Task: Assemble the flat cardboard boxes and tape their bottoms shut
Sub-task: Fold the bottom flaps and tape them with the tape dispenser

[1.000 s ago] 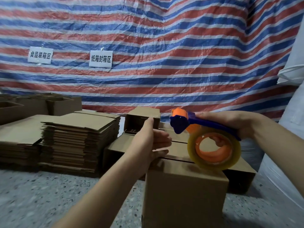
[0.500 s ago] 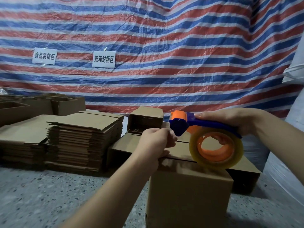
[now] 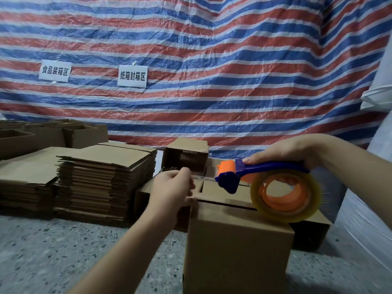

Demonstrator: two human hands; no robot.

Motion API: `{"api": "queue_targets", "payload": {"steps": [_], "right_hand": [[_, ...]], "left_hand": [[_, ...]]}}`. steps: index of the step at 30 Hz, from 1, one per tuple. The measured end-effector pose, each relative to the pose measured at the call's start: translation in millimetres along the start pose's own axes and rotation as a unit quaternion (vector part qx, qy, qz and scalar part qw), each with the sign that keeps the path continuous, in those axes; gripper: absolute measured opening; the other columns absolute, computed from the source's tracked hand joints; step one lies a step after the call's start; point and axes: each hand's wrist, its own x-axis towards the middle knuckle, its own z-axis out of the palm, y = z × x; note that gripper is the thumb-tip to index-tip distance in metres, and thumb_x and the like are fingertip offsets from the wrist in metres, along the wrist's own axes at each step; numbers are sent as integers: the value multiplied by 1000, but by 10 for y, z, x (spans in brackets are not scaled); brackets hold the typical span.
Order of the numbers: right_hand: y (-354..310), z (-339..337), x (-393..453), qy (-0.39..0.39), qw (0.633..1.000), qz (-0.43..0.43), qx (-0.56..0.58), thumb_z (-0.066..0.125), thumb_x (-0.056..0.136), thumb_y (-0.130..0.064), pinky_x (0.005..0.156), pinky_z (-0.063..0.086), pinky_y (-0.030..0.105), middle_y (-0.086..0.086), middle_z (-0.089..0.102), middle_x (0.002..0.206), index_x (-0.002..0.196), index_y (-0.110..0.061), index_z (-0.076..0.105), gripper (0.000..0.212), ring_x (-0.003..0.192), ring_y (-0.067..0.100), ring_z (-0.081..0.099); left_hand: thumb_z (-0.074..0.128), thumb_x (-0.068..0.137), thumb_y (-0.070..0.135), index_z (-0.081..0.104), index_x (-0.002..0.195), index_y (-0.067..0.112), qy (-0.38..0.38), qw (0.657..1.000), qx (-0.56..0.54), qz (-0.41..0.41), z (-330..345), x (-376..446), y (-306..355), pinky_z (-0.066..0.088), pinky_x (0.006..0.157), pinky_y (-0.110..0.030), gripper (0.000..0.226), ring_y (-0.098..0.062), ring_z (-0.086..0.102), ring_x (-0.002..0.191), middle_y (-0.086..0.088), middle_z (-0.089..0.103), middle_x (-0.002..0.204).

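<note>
A: Head view, hand status?
B: Right hand point(image 3: 290, 152) grips the tape dispenser point(image 3: 263, 181) above the cardboard box point(image 3: 237, 247) on the floor point(image 3: 53, 251). Left hand point(image 3: 171, 187) fingers apparently pinch the clear tape end point(image 3: 203, 178).

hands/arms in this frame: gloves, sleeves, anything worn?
Nothing worn that shows. The left hand and right hand are both bare, no gloves, rings or watch visible. Both forearms are bare too, with no sleeve reaching into the frame.
</note>
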Motion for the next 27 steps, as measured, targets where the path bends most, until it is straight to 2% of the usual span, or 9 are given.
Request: {"api": "queue_targets", "payload": {"steps": [2, 3, 5, 10, 15, 21, 27], "right_hand": [[-125, 52, 93, -4, 993, 61, -100, 78, 63, -66, 60, 57, 26, 4, 76, 87, 115, -11, 69, 76, 66, 13, 70], [-197, 74, 102, 11, 985, 93, -144, 78, 51, -71, 57, 56, 25, 6, 76, 86, 114, -11, 68, 87, 64, 13, 69], [-290, 125, 200, 3, 979, 102, -179, 77, 40, -74, 55, 55, 24, 6, 77, 86, 112, -14, 67, 95, 63, 13, 69], [-370, 165, 291, 19, 971, 121, -206, 78, 40, -75, 54, 54, 24, 6, 78, 85, 112, -16, 67, 95, 62, 15, 70], [-374, 170, 334, 19, 969, 126, -210, 78, 48, -73, 52, 54, 24, 5, 78, 83, 112, -17, 65, 86, 61, 14, 72], [-423, 220, 377, 18, 965, 121, -232, 75, 47, -72, 52, 54, 23, 4, 78, 81, 111, -17, 65, 85, 60, 13, 72], [-421, 238, 385, 21, 964, 121, -236, 76, 44, -73, 51, 54, 23, 4, 78, 79, 110, -17, 65, 87, 59, 13, 72]], "left_hand": [[58, 94, 24, 62, 53, 15, -8, 992, 111, 53, -176, 1, -92, 41, 45, -23, 42, -9, 47, 46, 5, 54, 48], [59, 95, 29, 64, 55, 14, -12, 991, 126, 52, -226, -3, -143, 39, 47, -23, 42, -7, 46, 44, 6, 54, 48], [58, 96, 33, 64, 60, 11, -16, 991, 130, 33, -275, -11, -242, 38, 48, -23, 43, -6, 45, 41, 6, 51, 47], [57, 97, 33, 64, 64, 11, -18, 994, 102, -21, -291, 5, -361, 37, 39, -18, 41, -3, 46, 38, 8, 51, 45], [65, 91, 41, 65, 61, 13, -25, 996, 72, -50, -304, 18, -413, 35, 44, -22, 41, -7, 42, 42, 7, 48, 47], [63, 93, 34, 64, 63, 11, -34, 992, 105, -60, -342, -17, -476, 37, 43, -22, 38, -7, 43, 40, 6, 48, 47], [59, 95, 40, 58, 56, 16, -70, 989, 111, -73, -293, -87, -582, 35, 46, -23, 46, -9, 40, 45, 6, 50, 48]]}}
